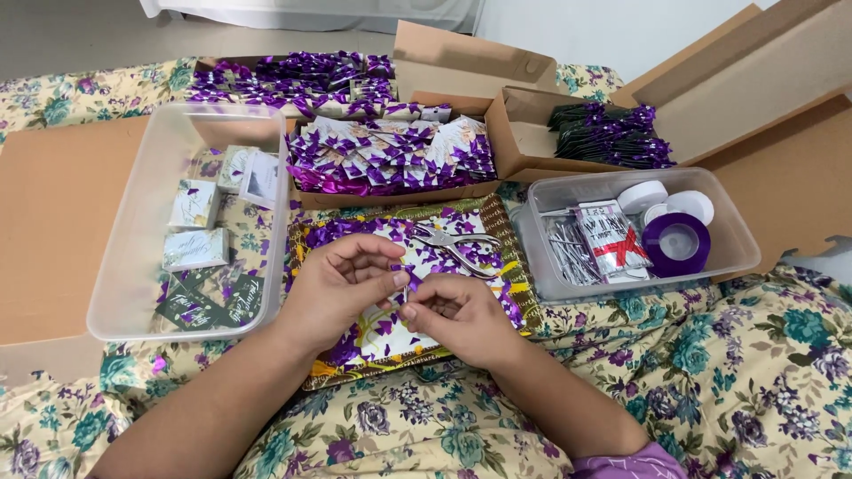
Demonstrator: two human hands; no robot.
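Observation:
My left hand [342, 284] and my right hand [457, 318] meet over a patterned tray [510, 232] strewn with purple ribbon scraps. Together they pinch a small purple ribbon bow [406, 277] between thumbs and fingertips. Metal pliers [457, 244] lie on the tray just beyond my hands.
A clear tub [124, 266] at left holds small white and dark cards. A clear tub [741, 244] at right holds a purple ribbon roll [676, 244], tape rolls and wire ties. Cardboard boxes [510, 133] behind hold many bowed cards. A floral cloth [754, 372] covers the surface.

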